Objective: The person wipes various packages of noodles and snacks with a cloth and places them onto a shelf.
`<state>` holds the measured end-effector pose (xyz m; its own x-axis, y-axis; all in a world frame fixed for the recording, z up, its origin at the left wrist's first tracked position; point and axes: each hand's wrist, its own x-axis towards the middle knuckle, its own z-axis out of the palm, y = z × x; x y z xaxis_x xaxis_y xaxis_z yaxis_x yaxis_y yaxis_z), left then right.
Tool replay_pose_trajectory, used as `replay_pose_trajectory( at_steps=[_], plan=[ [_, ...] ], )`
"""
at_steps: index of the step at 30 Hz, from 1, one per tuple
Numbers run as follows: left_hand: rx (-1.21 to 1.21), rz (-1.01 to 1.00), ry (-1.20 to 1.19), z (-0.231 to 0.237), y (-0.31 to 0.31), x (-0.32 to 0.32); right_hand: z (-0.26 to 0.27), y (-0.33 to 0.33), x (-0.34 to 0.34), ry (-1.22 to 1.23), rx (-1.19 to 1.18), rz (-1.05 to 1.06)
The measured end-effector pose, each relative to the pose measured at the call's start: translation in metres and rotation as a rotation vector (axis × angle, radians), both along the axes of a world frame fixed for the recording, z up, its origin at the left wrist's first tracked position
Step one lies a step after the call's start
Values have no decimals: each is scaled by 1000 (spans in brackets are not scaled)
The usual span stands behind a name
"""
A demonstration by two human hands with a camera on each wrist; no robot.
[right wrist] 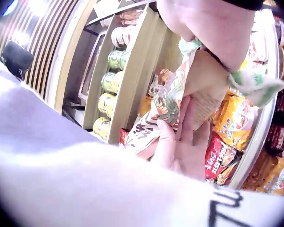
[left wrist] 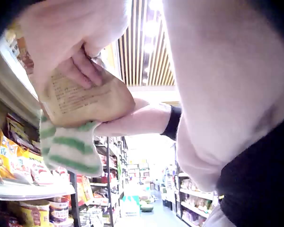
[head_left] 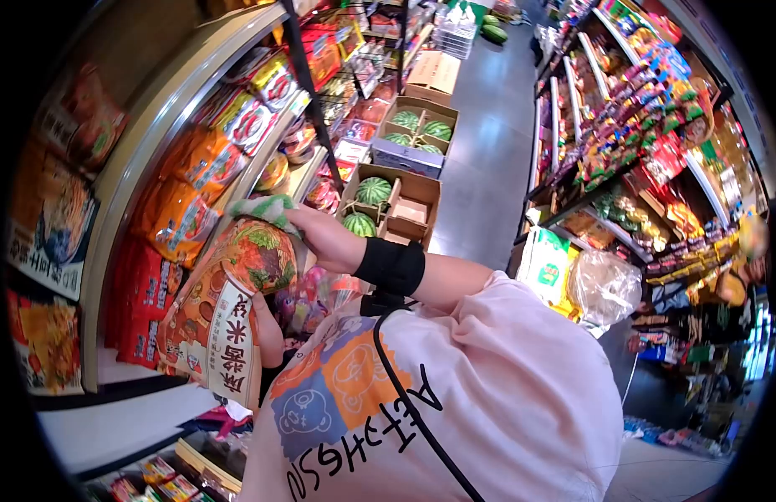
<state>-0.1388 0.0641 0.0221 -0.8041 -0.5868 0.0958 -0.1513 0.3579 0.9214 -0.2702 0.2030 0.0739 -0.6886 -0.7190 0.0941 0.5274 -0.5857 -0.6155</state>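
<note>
A large printed bag of rice noodles (head_left: 200,326), with a noodle dish pictured on its front, is held up before the shelf. My left hand (head_left: 269,330) grips the bag along its near side; in the left wrist view its fingers (left wrist: 83,71) curl over the brown back panel. A green and white striped cloth (left wrist: 73,146) lies against one end of the bag. My right hand (head_left: 325,238) holds that cloth at the bag's edge. Part of the right hand's grip is hidden behind the bag and cloth.
Orange noodle packs (head_left: 187,217) and red packs (head_left: 141,305) fill the shelf beside the bag. Cardboard boxes with watermelons (head_left: 374,191) stand on the floor along the aisle. Snack shelves (head_left: 639,125) line the opposite side. A clear plastic bag (head_left: 604,287) sits behind me.
</note>
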Motion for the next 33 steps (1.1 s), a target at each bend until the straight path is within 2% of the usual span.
replay_pose_trajectory(
  at_steps=[1,2,3,5,8,11,13,14,15,17,18,19,20,21,22,23,24,27,30,31,32,33],
  plan=[
    [-114,-4,11,-11,-5,-10,-1,7,-3,-34,-20,-7],
    [-150,-98,115,-27,-17,-20,-12,11,-11,107,41,-107],
    [-135,-84,94,-15,-13,-28,-22,18,-15,67,47,-86],
    [-18,2,-168,-30,-27,-43,-33,38,-21,-12,59,-36],
    [-161,-32,46,-93,-76,-73,-19,58,-10,-24,80,-26],
    [-252,-38,185,-84,-62,-90,-16,72,-10,-31,93,26],
    [-575,-51,324,-14,-8,-91,-14,80,-12,12,101,23],
    [-513,-139,222,-1,-2,-91,-14,86,-13,29,85,48],
    [-646,-117,255,3,3,-95,-23,86,-19,8,93,77],
    [-654,-149,408,-12,-9,-117,-21,98,-14,27,99,24],
    [-561,-182,369,-7,-3,-118,-22,104,-16,-10,131,62],
    [-590,-125,506,-9,1,-130,-21,113,-19,-50,157,104],
    [-349,-165,437,-29,-9,-140,-20,126,-24,-92,156,177],
    [-238,-186,346,-59,-32,-150,-22,138,-27,-89,104,149],
    [-131,-198,252,-87,-55,-160,-36,148,-41,-131,60,22],
    [-18,-212,168,-87,-56,-163,-47,160,-54,-173,11,-101],
    [61,-227,90,-69,-41,-162,-40,179,-61,-155,-94,-224],
    [95,-411,-57,-19,-24,-160,-31,212,-81,-144,-30,-615],
    [-76,-712,-226,39,-5,-161,-40,213,-89,9,147,-633],
    [-164,-826,-134,35,-11,-173,-45,207,-93,62,187,-528],
    [-179,-897,-35,29,-14,-185,-52,199,-92,5,196,-417],
    [-64,-957,17,32,-3,-191,-54,190,-90,-48,207,-304]
  ],
)
